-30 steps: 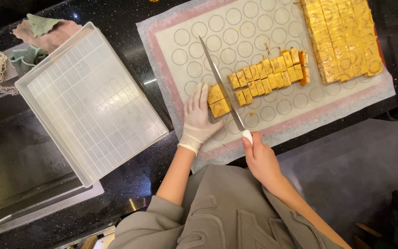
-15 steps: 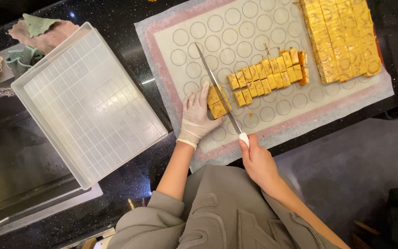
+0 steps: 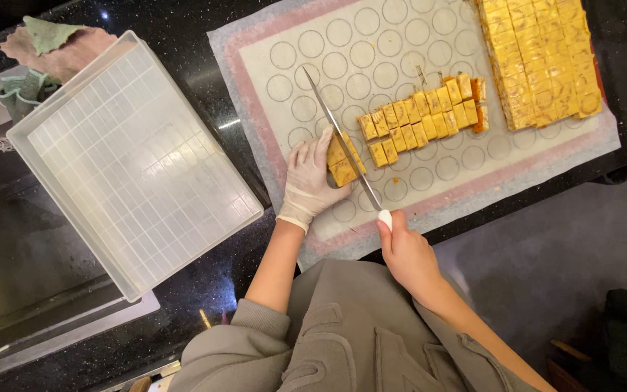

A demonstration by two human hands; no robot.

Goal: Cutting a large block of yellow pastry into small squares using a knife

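We are gripping the white handle of a long knife (image 3: 342, 141) in our right hand (image 3: 404, 250), blade lying across the baking mat (image 3: 400, 43). Our gloved left hand (image 3: 310, 181) is cupping a few yellow cake pieces (image 3: 342, 163) against the blade. Cut rows (image 3: 422, 120) are sitting further along the mat, the white tray (image 3: 132, 160) just beside the mat on the tabletop (image 3: 183, 43).

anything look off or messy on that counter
Nothing is spilled or damaged. The white plastic tray sits askew, one corner past the black counter edge. The gloved left hand steadies yellow cake pieces against the long knife held by the bare right hand.
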